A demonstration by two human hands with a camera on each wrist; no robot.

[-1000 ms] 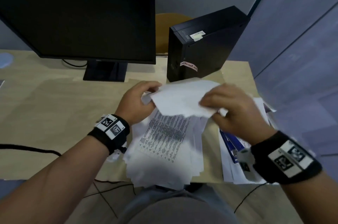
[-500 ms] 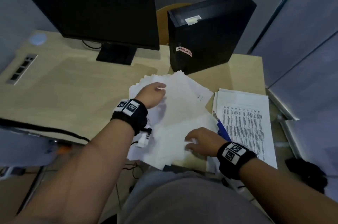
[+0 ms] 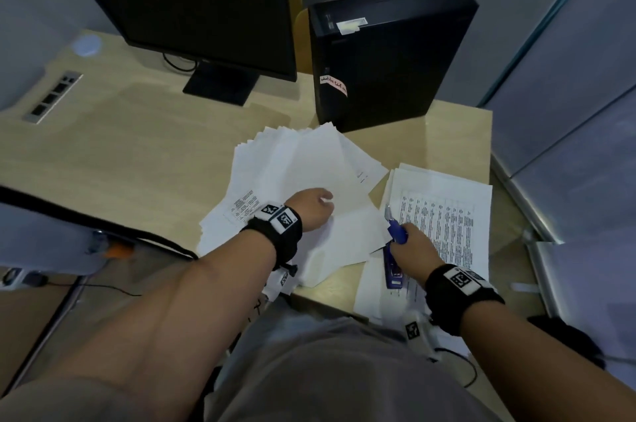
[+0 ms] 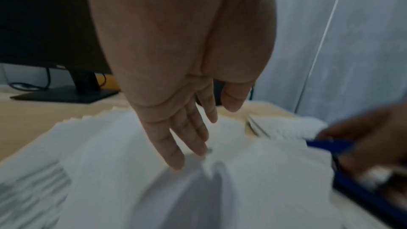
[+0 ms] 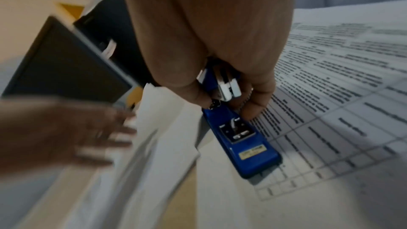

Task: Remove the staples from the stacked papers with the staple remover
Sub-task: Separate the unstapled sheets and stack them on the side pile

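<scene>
A fanned pile of loose white sheets point(image 3: 309, 163) lies in the middle of the desk. My left hand point(image 3: 315, 209) rests flat on it, and the straight fingers point(image 4: 176, 154) touch the top sheet. To the right lies a printed stack point(image 3: 444, 215) with rows of text. The blue staple remover point(image 3: 395, 234) lies along that stack's left edge. My right hand point(image 3: 411, 247) grips its near end between thumb and fingers point(image 5: 255, 105), and its blue body point(image 5: 242, 138) rests on the printed page. No staple can be made out.
A black monitor point(image 3: 192, 1) stands at the back left and a black computer tower point(image 3: 385, 53) at the back right. The wooden desk point(image 3: 120, 153) has a socket panel point(image 3: 51, 97) at its left. Grey partitions point(image 3: 568, 94) close the right side.
A second ago both hands held a white sheet up. The sheet now lies on the pile under my left hand, and my right hand has moved right and gripped the staple remover.
</scene>
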